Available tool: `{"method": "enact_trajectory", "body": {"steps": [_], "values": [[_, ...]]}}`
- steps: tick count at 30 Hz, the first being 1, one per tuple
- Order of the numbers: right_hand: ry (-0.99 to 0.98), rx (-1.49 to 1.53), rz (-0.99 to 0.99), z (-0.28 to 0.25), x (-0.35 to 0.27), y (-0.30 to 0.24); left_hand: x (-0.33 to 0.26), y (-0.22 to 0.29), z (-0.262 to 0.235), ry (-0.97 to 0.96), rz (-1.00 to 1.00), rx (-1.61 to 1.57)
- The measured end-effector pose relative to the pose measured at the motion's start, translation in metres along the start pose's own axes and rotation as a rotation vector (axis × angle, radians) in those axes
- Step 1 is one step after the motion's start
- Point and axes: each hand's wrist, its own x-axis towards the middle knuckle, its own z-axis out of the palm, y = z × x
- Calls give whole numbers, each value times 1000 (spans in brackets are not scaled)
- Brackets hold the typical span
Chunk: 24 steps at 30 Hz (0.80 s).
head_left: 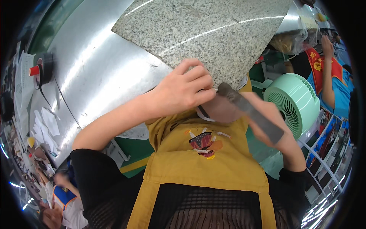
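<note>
My left hand (187, 86) is bent over the near edge of the stone slab (213, 34). Its thumb and fingers pinch the top of a smooth brownish piece (225, 108), which has a dark strip and a white edge and hangs in front of my apron. My right hand (268, 118) is partly smeared by motion. It is closed round a dark hammer (255, 114) with a rounded face and a long flat end. The rounded face is close to the left fingertips, by the slab edge. The hammer's handle is hidden.
A metal table (91, 72) extends to the left, with a black tape roll (44, 70) and white paper scraps (47, 124). A mint green fan (293, 103) stands right of my right hand. Co-workers sit at the far right (331, 80) and lower left (68, 198).
</note>
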Motion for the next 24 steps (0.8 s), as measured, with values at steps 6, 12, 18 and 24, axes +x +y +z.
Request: {"method": "enact_trajectory", "body": {"steps": [6,12,18,24], "values": [[-24,44,3,-1,4,-4,0,2,4,57,71,120],[-109,-134,-31,5,9,0,-3,2,-4,10,-158,-94],[-37,19,32,0,6,-7,-4,-2,-3,26,-39,-1],[-87,-98,-84,5,8,4,-3,1,-2,42,-2,56]]}}
